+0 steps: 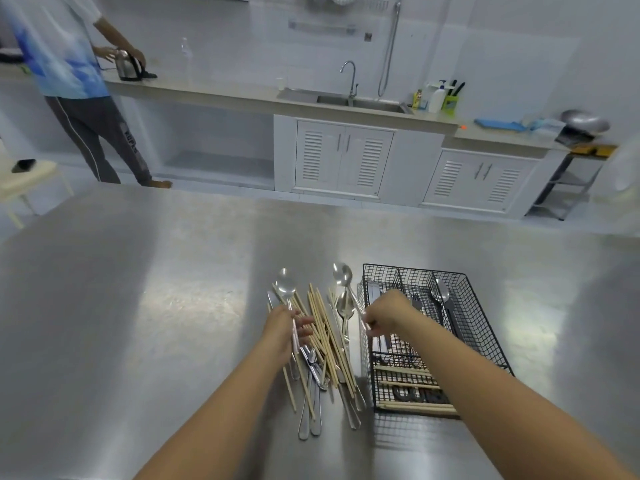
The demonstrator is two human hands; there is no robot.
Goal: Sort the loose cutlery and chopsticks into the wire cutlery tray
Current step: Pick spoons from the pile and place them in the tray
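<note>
A loose heap of wooden chopsticks (pixel 325 337) and steel cutlery (pixel 311 393) lies on the steel table, left of the black wire cutlery tray (pixel 485 327). My left hand (pixel 282 329) is shut on a steel spoon (pixel 285 287) whose bowl points away from me. My right hand (pixel 388 311), at the tray's left edge, is shut on the handle of another spoon (pixel 343 273). Inside the tray lie a spoon (pixel 442 291), a fork (pixel 416 301) and chopsticks (pixel 415 405) in the near compartment.
The steel table (pixel 156 306) stretches wide to the left and far side. Another person (pixel 69 64) stands at the back counter by a kettle (pixel 126 65). A sink (pixel 349 100) and cabinets line the far wall.
</note>
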